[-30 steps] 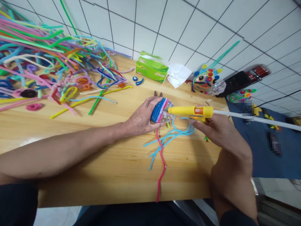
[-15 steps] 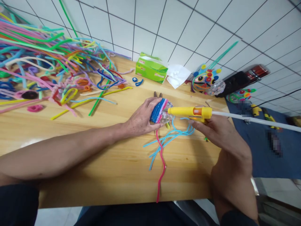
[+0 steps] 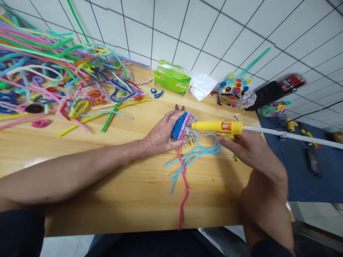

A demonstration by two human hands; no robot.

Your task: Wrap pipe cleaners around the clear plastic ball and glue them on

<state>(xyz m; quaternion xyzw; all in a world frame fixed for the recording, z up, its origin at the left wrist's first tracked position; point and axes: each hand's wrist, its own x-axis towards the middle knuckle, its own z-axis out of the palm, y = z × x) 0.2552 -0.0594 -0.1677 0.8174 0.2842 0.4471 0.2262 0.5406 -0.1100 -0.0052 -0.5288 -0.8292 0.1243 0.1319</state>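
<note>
My left hand (image 3: 163,134) is closed around a clear plastic bottle piece wrapped in blue, white and pink pipe cleaners (image 3: 179,127). In my right hand (image 3: 248,148) is a yellow hot glue gun (image 3: 209,126), a long white glue stick (image 3: 278,132) poking from its back. The gun's nozzle is at the wrapped piece, by the edge of the pink band; whether it touches I cannot tell. A pink pipe cleaner (image 3: 183,178) trails from the piece toward the table's front edge. Light-blue pipe cleaners (image 3: 197,152) lie under the gun. Dark plier-like tips (image 3: 179,107) show just behind my left hand.
A big heap of coloured pipe cleaners (image 3: 53,71) covers the table's left. At the back stand a green tissue box (image 3: 173,79), a white tissue (image 3: 203,86) and a decorated bottle figure (image 3: 234,91). A dark-blue cloth (image 3: 294,171) with tools lies on the right.
The glue gun and my right hand have shifted very slightly to the right. My left hand and the wrapped piece look unmoved.
</note>
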